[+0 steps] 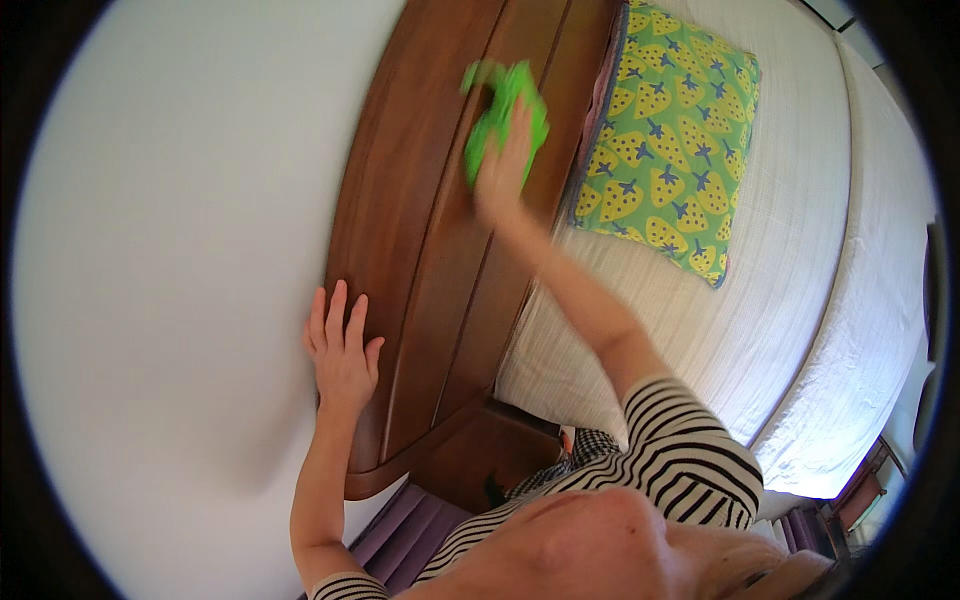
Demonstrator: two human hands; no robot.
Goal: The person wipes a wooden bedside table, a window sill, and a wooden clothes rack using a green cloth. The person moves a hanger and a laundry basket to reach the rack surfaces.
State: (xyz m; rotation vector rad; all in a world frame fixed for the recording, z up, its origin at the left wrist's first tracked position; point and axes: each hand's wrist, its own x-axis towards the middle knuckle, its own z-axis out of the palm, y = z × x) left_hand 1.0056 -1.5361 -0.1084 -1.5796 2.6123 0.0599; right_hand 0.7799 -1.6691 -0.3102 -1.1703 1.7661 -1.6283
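Note:
My right hand (503,172) reaches out over the brown wooden headboard (385,190) with a bright green cloth (540,125) under its fingers. The cloth lies bunched against the panelled face of the wood, and both are a little smeared by motion. Farther down, on the near left, my left hand (345,350) rests on the headboard's outer edge beside the wall. Its fingers are spread and it holds nothing.
A white wall (180,250) runs along the left of the headboard. To the right is a bed with a pale striped sheet (780,250) and a green pillow (665,140) with a yellow strawberry print. Something purple and ridged (415,530) stands low near my left arm.

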